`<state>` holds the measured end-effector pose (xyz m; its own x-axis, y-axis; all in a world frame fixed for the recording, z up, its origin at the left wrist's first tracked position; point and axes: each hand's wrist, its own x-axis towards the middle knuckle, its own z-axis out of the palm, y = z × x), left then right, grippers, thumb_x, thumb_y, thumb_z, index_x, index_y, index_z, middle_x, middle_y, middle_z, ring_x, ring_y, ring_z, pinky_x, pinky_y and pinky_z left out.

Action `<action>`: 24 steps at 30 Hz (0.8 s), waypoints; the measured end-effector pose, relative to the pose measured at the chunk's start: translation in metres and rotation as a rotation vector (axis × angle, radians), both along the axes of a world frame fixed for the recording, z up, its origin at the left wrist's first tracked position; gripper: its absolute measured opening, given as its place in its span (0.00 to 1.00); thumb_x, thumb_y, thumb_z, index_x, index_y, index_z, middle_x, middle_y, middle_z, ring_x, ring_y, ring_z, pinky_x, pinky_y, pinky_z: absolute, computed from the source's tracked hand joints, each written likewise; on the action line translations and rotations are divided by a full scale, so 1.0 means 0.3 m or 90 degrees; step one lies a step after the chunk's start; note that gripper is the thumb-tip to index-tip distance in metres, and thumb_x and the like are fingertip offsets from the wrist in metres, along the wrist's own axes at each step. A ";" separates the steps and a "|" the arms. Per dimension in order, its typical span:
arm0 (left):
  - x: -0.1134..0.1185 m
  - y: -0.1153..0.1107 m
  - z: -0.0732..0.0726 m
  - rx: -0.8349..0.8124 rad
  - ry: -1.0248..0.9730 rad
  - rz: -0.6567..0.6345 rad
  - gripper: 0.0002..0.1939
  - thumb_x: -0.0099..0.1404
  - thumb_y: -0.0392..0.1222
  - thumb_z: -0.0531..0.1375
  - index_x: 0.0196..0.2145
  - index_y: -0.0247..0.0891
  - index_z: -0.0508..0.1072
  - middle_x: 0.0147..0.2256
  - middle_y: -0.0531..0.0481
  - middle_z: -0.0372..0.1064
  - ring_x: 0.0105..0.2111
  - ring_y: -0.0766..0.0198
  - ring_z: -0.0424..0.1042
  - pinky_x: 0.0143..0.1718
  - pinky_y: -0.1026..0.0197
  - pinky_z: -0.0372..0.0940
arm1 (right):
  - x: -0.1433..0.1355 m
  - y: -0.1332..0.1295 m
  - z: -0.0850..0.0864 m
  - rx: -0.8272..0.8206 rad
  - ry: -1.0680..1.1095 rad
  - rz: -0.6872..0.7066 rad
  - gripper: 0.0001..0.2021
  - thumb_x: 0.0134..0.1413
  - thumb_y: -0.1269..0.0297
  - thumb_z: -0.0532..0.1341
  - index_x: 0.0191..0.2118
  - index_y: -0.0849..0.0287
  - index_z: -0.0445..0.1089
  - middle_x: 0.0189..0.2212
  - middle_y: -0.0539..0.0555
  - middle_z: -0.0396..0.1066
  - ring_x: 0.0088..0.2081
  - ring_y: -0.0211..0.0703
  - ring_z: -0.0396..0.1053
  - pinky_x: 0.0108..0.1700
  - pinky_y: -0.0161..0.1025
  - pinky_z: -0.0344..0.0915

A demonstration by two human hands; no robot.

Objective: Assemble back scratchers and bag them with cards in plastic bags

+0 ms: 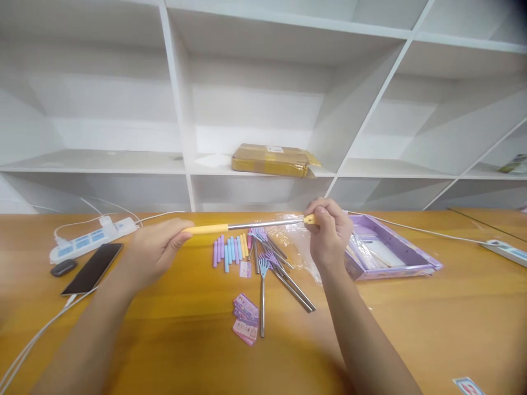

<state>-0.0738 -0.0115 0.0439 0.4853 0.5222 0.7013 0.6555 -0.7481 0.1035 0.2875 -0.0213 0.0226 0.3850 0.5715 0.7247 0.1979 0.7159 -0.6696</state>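
A telescopic back scratcher [265, 224] with a yellow grip and a metal rod is held level above the table. My left hand [154, 249] is closed round the end of its yellow grip. At the other end, my right hand [329, 233] pinches the yellow head, whose tip is mostly hidden by the fingers. Below lie several metal rods with blue and purple claw heads [263, 266]. Left of them, purple, blue and yellow tubes [230, 252] lie in rows. Small printed cards [246, 321] lie fanned nearer to me, and a single card [245, 269] is beside the tubes.
A purple open box [399, 271] with clear plastic wrapping inside stands at right. At left are a power strip [88, 241], a phone [94, 269] and a small black case [63, 267], with white cables. A taped carton [272, 160] rests on the white shelf behind.
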 end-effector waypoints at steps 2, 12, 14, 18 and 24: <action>0.002 -0.005 0.005 -0.019 -0.005 -0.007 0.17 0.82 0.48 0.51 0.44 0.43 0.78 0.38 0.51 0.82 0.36 0.62 0.78 0.36 0.62 0.67 | 0.002 -0.001 0.001 0.017 -0.012 0.016 0.12 0.65 0.59 0.60 0.30 0.54 0.73 0.26 0.48 0.62 0.22 0.36 0.50 0.25 0.38 0.44; 0.024 -0.009 0.007 -0.132 -0.046 -0.039 0.17 0.81 0.48 0.53 0.41 0.43 0.78 0.29 0.56 0.74 0.27 0.67 0.69 0.31 0.64 0.61 | -0.018 -0.005 -0.008 0.072 -0.043 -0.006 0.14 0.67 0.54 0.61 0.30 0.54 0.75 0.25 0.50 0.61 0.25 0.39 0.54 0.29 0.40 0.48; 0.030 -0.007 0.001 -0.133 -0.044 -0.044 0.16 0.81 0.48 0.53 0.41 0.42 0.78 0.30 0.56 0.75 0.27 0.67 0.69 0.32 0.64 0.61 | -0.025 -0.003 -0.012 0.071 -0.046 -0.013 0.15 0.67 0.54 0.61 0.30 0.53 0.75 0.25 0.50 0.61 0.25 0.39 0.55 0.29 0.40 0.50; 0.054 -0.008 -0.006 -0.142 -0.037 -0.062 0.17 0.82 0.47 0.52 0.40 0.41 0.77 0.31 0.56 0.75 0.28 0.68 0.69 0.33 0.64 0.61 | -0.031 0.007 -0.020 0.082 -0.078 -0.044 0.16 0.68 0.54 0.59 0.29 0.54 0.73 0.25 0.50 0.63 0.25 0.40 0.57 0.29 0.40 0.52; 0.087 -0.017 -0.008 -0.203 -0.072 -0.074 0.19 0.81 0.50 0.52 0.36 0.40 0.76 0.27 0.56 0.70 0.26 0.68 0.65 0.30 0.64 0.57 | -0.040 0.014 -0.032 0.124 -0.132 -0.062 0.15 0.69 0.58 0.57 0.31 0.55 0.73 0.24 0.50 0.63 0.25 0.41 0.58 0.31 0.41 0.54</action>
<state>-0.0478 -0.0167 0.0416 0.4827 0.6694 0.5647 0.5388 -0.7353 0.4111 0.2755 -0.0171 0.0130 0.2628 0.3814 0.8863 0.3901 0.7981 -0.4591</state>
